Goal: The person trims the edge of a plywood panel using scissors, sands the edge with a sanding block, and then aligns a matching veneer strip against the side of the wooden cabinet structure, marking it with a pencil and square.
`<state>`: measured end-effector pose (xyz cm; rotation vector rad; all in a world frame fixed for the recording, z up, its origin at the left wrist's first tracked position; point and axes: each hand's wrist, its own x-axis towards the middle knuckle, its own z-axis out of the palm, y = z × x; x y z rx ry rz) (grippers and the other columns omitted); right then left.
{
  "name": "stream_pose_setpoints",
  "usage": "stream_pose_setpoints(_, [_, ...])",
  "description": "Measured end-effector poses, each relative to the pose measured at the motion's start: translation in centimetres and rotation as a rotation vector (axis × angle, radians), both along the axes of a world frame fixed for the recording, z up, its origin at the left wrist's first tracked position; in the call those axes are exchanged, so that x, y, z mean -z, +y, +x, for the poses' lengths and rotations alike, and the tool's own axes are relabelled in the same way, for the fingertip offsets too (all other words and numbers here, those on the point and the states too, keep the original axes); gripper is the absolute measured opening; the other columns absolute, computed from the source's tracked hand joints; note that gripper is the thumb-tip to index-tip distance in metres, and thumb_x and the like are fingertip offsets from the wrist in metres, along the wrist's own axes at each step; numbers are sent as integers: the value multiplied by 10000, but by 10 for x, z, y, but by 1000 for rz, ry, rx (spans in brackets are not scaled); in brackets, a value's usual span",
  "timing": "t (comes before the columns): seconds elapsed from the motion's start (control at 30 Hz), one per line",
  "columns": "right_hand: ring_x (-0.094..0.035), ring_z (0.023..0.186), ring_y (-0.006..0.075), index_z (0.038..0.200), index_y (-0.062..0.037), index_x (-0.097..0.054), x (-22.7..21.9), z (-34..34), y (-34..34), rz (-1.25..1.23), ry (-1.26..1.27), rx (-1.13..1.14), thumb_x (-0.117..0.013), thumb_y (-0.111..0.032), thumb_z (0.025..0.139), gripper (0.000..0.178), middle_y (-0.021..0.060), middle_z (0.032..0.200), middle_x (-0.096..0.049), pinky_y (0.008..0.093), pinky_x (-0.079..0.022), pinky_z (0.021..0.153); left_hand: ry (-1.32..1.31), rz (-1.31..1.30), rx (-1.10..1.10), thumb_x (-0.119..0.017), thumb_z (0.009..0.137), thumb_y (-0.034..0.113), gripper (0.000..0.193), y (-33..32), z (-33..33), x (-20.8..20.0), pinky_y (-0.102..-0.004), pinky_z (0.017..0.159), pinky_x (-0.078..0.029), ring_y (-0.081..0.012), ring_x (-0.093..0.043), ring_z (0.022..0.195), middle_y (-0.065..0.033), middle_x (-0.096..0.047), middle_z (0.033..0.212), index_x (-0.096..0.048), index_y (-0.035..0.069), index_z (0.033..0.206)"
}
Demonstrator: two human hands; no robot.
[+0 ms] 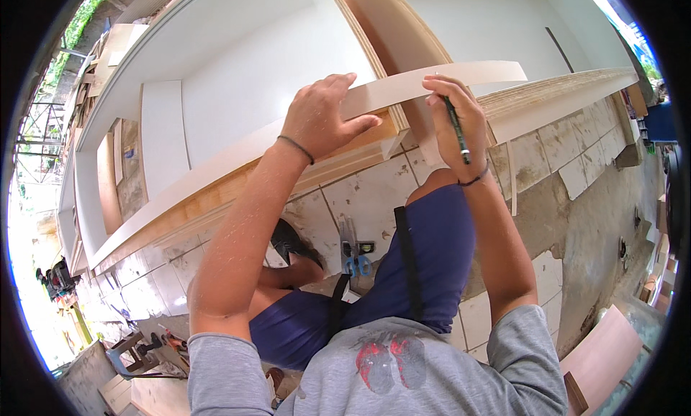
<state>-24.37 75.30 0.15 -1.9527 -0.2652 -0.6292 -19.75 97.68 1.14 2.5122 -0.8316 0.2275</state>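
Observation:
A long, thin white strip (403, 85) runs along the front edge of a large white cabinet carcass, its right end reaching past the middle divider. My left hand (317, 117) rests against the strip, fingers stretched out and thumb held apart. Beside the divider, my right hand (461, 121) holds a dark green pencil (455, 124) against the palm, with its fingertips close to the strip. Under the strip, the bare plywood edge (237, 193) of the carcass shows.
A wooden divider (392, 27) splits the carcass (266, 63). Scissors with blue handles (358, 265) and a small level (366, 247) lie on the tiled floor between my legs. Hand tools (155, 344) are at lower left; a pale board (604, 351) leans at lower right.

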Motion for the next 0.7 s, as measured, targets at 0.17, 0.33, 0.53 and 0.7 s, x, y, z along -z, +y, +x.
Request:
stream_pose_setpoints(0.17, [-647,853,125,1027,8,-618,1,-14,-6,377,209,-85,-512,-23,936,143,117,1089,-653,228,-506,665,145,-99,-86,-743,748,388,509,-20,-1,5,-370,800,-518,-313,-647,922,-161,-661,1035,-643,0,1062])
stream_pose_setpoints(0.33, [-647,831,97,1088,11,-541,2,-15,-4,513,206,-82,-485,-74,980,148,117,1059,-663,205,-493,627,101,-158,-92,-737,754,346,420,-23,-2,12,-379,751,-521,-302,-650,859,-135,-663,976,-651,24,1009])
stream_pose_setpoints(0.53, [-637,769,92,1072,12,-544,9,-5,16,668,232,-121,-555,-49,939,147,84,919,-681,206,-496,643,67,-141,-131,-741,743,351,398,-23,-3,16,-364,713,-528,-286,-651,835,-104,-659,959,-655,55,994])
stream_pose_setpoints(0.7, [-622,742,78,895,11,-650,9,6,15,288,233,-122,-651,-8,817,81,52,852,-669,227,-498,656,62,-157,-144,-746,732,345,389,-22,-4,15,-369,705,-533,-284,-652,833,-85,-652,952,-660,57,979])
